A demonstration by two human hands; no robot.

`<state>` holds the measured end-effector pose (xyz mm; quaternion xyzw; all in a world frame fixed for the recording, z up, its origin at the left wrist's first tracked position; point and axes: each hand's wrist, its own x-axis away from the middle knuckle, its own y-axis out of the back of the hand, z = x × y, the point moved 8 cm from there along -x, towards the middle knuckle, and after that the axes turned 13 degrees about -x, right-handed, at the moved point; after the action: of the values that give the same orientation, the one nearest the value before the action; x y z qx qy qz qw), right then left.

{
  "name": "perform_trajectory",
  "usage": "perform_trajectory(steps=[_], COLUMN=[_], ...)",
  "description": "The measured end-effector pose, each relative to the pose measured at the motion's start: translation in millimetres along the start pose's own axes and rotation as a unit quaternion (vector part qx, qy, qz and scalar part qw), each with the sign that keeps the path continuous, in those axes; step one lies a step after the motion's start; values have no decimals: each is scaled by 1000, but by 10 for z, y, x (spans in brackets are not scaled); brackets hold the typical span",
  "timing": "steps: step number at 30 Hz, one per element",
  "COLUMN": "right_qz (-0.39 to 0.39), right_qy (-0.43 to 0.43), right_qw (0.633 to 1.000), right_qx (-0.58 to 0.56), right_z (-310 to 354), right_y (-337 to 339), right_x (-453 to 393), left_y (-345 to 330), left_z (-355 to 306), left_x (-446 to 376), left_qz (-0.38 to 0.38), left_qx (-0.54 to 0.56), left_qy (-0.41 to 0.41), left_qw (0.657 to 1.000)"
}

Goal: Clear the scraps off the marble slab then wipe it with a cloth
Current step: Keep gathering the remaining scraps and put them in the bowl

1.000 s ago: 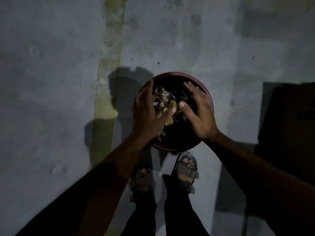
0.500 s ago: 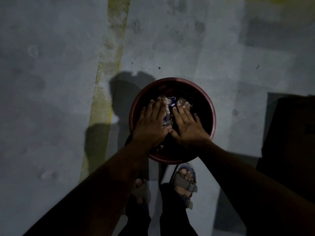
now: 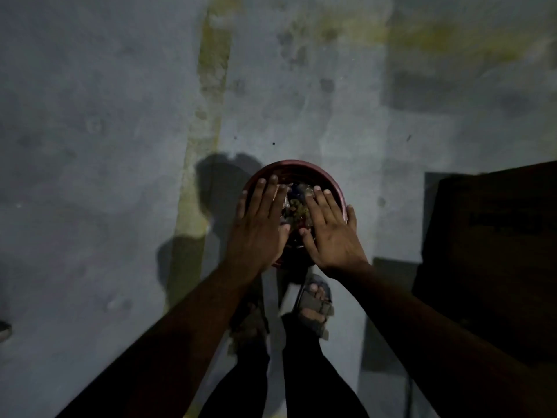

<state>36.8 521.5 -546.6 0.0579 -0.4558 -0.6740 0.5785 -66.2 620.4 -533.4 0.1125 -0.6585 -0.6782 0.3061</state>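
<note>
View from above in dim light. A round dark-red plastic bin (image 3: 331, 182) stands on a grey concrete floor (image 3: 105, 176) and serves as the reference point. Inside it lies a heap of mixed scraps (image 3: 297, 206), glinting and partly bluish and yellowish; single pieces cannot be told apart in the poor light.

The left hand (image 3: 259, 224) lies palm down over the bin's left half, fingers straight and spread, fingertips near the far rim; it holds nothing. The right hand (image 3: 330, 233) lies palm down over the bin's right half, fingers likewise extended and slightly apart, the little finger over the right rim; it too holds nothing. The two thumbs nearly meet above the scraps. Whether the palms press on the heap or are just above it cannot be told.

Just below the bin, a foot in a grey strapped sandal (image 3: 313, 306) stands on the floor. Left of the bin, a faded yellow painted stripe (image 3: 208, 101) runs along the floor. Right of the bin stands a dark boxy object (image 3: 488, 251), its nature unclear.
</note>
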Motion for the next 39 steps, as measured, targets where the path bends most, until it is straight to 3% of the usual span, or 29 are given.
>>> perform_trajectory(steps=[5, 14, 21, 25, 31, 36, 39], right_qz=[-67, -241, -420, -493, -545, -560, -545], right_qy=[-1, -47, -158, -219, -291, -351, -380], right_qw=[997, 968, 891, 838, 780, 742, 740], right_qx=[-48, -49, -71, -76, -99, -109, -109], right_z=[812, 1782, 1640, 1291, 521, -162, -436], right_y=[942, 2595, 3288, 3347, 3129, 2762, 2492], right_x=[870, 2854, 4737, 5745, 7179, 8295, 8769], left_y=[1533, 4029, 5215, 5539, 5469, 5075, 4739], left_z=[145, -436, -1456, -2306, -3862, -5112, -5634], left_x=[417, 1392, 2230, 2653, 3394, 4046, 4347], left_qz=[-29, -137, -168, -193, -184, -137, -106], left_qx=[46, 23, 61, 35, 19, 17, -19], left_qy=[-19, -200, -334, -419, -521, -546, -571], left_qw=[998, 970, 926, 887, 833, 826, 814])
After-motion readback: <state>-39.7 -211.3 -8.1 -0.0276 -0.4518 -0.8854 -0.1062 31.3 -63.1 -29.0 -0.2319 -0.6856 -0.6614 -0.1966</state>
